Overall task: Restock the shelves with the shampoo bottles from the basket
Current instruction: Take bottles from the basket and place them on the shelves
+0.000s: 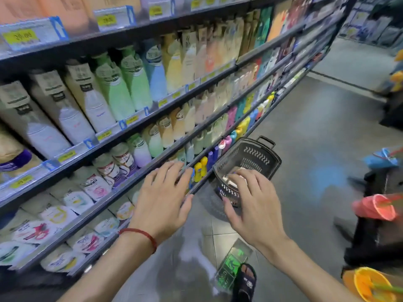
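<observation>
1. Shelves [113, 132]: a long multi-tier unit filling the left side and running away to the upper right, with price labels along the front rails.
2. Floor [316, 131]: grey tiles, to the right of the unit.
3. Shelf stock [128, 88]: packed rows of upright bottles in white, green, blue and orange, with pouches and tubs on the lower tiers. All are blurred and the label text is unreadable.
4. Basket [255, 155]: dark perforated plastic, standing on the floor just beside the bottom tier, its handle folded towards the far rim.
5. Left hand [163, 197]: palm down with fingers straight and spread, holding nothing, in front of the lower shelf rails.
6. Right hand [255, 201]: palm down above the basket's near side, fingers spread and slightly bent, nothing gripped. Whether the fingertips touch the contents cannot be told.
7. Shampoo bottles [231, 177]: pale shapes lying inside the basket, partly hidden behind the right hand's fingers; the count cannot be told.
8. Floor sign [233, 262]: a green panel flat on the tiles, below the hands.
9. Sandalled foot [245, 280]: dark strap, just beside the sign.
10. Red thread bracelet [141, 234]: around the left wrist.
</observation>
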A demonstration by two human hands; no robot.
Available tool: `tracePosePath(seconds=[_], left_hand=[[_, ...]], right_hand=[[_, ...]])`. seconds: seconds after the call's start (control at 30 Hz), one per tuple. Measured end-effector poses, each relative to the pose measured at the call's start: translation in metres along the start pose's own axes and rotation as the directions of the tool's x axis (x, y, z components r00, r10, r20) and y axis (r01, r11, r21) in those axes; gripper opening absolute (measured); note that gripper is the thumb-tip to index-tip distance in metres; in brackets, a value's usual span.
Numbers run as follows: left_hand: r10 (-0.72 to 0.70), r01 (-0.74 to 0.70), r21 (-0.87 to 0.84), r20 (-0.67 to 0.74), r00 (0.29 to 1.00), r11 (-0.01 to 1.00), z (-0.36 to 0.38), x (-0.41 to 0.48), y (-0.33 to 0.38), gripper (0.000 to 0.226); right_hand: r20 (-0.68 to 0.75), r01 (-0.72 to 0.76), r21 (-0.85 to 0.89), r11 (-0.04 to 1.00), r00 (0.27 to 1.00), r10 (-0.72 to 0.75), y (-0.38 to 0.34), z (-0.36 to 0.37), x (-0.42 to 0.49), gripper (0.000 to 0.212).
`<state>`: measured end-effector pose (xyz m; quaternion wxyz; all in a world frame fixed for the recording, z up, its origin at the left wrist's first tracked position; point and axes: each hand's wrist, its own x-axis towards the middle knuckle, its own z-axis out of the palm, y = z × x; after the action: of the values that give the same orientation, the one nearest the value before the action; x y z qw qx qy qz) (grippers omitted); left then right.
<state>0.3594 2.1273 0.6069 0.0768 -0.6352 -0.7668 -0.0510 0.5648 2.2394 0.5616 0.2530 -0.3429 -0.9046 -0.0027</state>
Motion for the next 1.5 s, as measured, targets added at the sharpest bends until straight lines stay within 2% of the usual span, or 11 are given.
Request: tracePosePath(seconds=[0.23, 0.5, 0.73, 1.0, 1.3, 1.4, 1.5], left_hand=[[0.025, -0.025, 0.009, 0.081, 0.996, 1.000, 0.044, 0.106, 0.096, 0.058], [0.019, -0.009, -0.054, 0.197, 0.980, 0.999, 0.085, 0.221, 0.196, 0.053], [-0.030, 0.051, -0.092, 0.216, 0.976, 0.994, 0.148, 0.318, 0.199, 0.052], [-0.087, 0.101, -0.037, 0.277, 0.957, 0.994, 0.221, 0.445, 0.174, 0.064], [-0.361, 0.355, 0.073, 0.282, 0.889, 0.932, 0.291, 0.508, 0.170, 0.060], [-0.458, 0.459, 0.080, 0.330, 0.825, 0.885, 0.310, 0.523, 0.187, 0.064], [-0.566, 0.582, 0.086, 0.377, 0.733, 0.809, 0.329, 0.537, 0.210, 0.067]], right_hand=[[0.001, -0.069, -0.034, 0.997, 0.998, 0.069, 0.144, 0.005, 0.010, 0.050], [0.186, -0.090, -0.106, 0.990, 0.977, 0.109, 0.305, 0.015, 0.037, 0.053], [0.240, -0.035, -0.100, 0.994, 0.969, 0.058, 0.391, 0.066, 0.108, 0.051], [0.325, 0.070, -0.094, 0.993, 0.945, -0.036, 0.460, 0.140, 0.216, 0.048], [0.479, 0.284, 0.061, 0.957, 0.832, -0.278, 0.536, 0.234, 0.313, 0.050], [0.526, 0.373, 0.162, 0.913, 0.751, -0.400, 0.562, 0.266, 0.339, 0.048], [0.560, 0.489, 0.222, 0.843, 0.644, -0.521, 0.584, 0.294, 0.356, 0.047]])
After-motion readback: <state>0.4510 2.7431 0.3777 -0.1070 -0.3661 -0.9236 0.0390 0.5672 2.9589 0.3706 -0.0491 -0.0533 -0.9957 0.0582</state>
